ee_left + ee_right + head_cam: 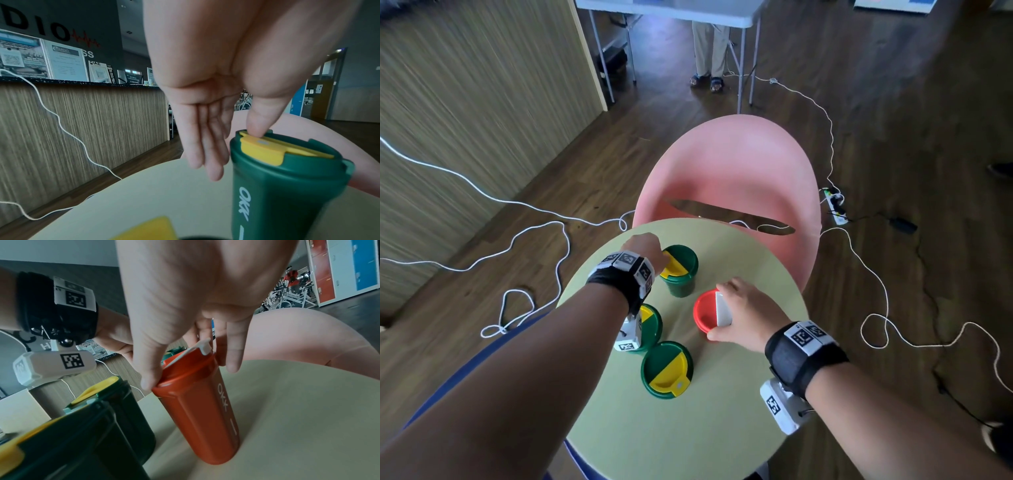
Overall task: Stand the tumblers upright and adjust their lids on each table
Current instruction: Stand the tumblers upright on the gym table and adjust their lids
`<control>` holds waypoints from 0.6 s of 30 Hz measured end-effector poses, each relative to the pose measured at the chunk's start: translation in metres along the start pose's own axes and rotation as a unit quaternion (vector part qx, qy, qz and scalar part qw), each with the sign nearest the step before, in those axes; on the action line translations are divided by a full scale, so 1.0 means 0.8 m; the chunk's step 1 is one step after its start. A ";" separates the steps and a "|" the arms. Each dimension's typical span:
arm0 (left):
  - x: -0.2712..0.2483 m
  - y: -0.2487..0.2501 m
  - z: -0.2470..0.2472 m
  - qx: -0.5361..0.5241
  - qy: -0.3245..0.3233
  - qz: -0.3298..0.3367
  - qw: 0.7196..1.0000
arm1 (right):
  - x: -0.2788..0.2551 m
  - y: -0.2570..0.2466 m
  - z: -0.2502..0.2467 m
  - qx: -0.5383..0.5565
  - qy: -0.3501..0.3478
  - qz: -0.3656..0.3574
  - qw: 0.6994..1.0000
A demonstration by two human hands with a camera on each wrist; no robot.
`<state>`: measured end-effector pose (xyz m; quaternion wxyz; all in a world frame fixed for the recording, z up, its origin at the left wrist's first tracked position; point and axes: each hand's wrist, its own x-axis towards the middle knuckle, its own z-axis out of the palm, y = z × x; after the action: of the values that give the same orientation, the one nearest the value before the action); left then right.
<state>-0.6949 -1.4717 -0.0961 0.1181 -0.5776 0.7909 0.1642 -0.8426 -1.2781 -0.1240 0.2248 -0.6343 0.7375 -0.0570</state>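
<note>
Four tumblers stand upright on a round pale green table (pixel 688 428). My left hand (pixel 645 248) is at the far green tumbler (pixel 683 274). Its thumb (pixel 261 121) presses the yellow flap (pixel 265 149) of that green tumbler (pixel 283 194), and its straight fingers hang beside the lid. My right hand (pixel 743 313) grips the lid rim of the red tumbler (pixel 705 313) between thumb and fingers. The white flap (pixel 203 345) of the red tumbler (pixel 205 410) is tilted up. Two more green tumblers (pixel 652 325) (pixel 666 368) stand nearer me, lids on.
A pink chair (pixel 732 171) stands tight against the table's far edge. White cables (pixel 534 226) and a power strip (pixel 835 205) lie on the wooden floor. A wooden counter (pixel 465 102) runs along the left. A person's legs (pixel 709 51) show under a folding table at the back.
</note>
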 end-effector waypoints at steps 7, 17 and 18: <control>-0.001 0.010 -0.001 -0.071 -0.022 -0.001 0.997 | -0.008 0.007 -0.001 0.017 -0.017 -0.028 0.999; -0.001 0.016 0.003 -0.033 0.018 0.039 0.999 | -0.009 0.001 -0.013 0.138 -0.004 0.058 0.989; -0.001 0.017 0.004 -0.032 0.012 0.039 0.999 | -0.008 0.004 -0.014 0.165 0.004 0.086 0.983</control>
<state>-0.7076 -1.4658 -0.0970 0.0833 -0.5514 0.8087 0.1871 -0.8494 -1.2733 -0.1138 0.3276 -0.5225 0.7706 -0.1608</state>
